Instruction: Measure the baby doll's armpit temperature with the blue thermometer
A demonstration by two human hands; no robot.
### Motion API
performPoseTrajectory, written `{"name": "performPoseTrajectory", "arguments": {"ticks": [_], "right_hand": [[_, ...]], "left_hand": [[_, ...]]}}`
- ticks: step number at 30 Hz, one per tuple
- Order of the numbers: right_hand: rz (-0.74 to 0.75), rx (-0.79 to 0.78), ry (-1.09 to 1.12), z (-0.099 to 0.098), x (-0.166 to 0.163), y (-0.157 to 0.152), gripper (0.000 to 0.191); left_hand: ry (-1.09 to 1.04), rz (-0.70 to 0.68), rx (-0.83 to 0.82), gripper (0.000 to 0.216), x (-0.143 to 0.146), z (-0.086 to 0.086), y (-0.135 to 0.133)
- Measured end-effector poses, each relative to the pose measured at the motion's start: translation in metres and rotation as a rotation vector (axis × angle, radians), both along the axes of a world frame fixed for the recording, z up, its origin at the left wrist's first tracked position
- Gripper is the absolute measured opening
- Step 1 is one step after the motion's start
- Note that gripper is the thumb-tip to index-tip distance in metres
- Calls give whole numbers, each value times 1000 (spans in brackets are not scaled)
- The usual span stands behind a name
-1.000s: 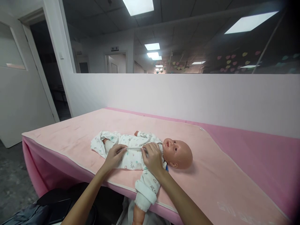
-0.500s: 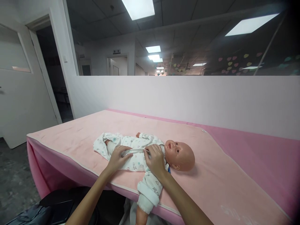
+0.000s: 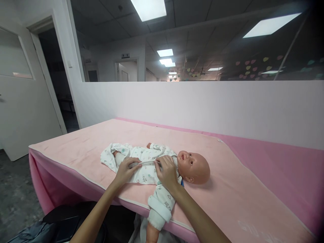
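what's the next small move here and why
I'd probably lay the strip flat on the clothes: the left hand and right hand seem to pinch it, and it runs almost straight between them across the front of the doll, which lies face up.

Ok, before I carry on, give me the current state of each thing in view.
Left hand: pinching white strip.
Right hand: pinching strip, nearer the head.
White strip: stretched between the hands.
Doll: lying face up, near arm past the mat's edge.
Printed outfit: on the doll, near cuff turned back.
Peach mat: spread over pink cloth.
Door: open.
Ceiling lights: lit.
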State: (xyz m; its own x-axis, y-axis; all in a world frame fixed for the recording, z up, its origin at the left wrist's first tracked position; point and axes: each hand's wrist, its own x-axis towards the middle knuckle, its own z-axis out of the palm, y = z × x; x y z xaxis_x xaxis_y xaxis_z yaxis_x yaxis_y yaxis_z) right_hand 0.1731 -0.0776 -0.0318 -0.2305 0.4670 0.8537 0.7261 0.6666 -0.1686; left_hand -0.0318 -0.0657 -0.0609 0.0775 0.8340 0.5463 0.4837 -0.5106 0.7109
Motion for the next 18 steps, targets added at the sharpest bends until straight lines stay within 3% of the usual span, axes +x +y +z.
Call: {"name": "performPoseTrajectory", "arguments": {"ticks": [9, 13, 18], "right_hand": [[20, -10, 25, -2, 0, 1, 11], [13, 9, -37, 3, 1, -2, 11], [-64, 44, -38, 18, 14, -34, 21]], "left_hand": [[-163, -18, -125, 28, 1, -1, 1], [-256, 27, -94, 32, -1, 0, 2], [-306, 196, 27, 33, 9, 31, 5]]}}
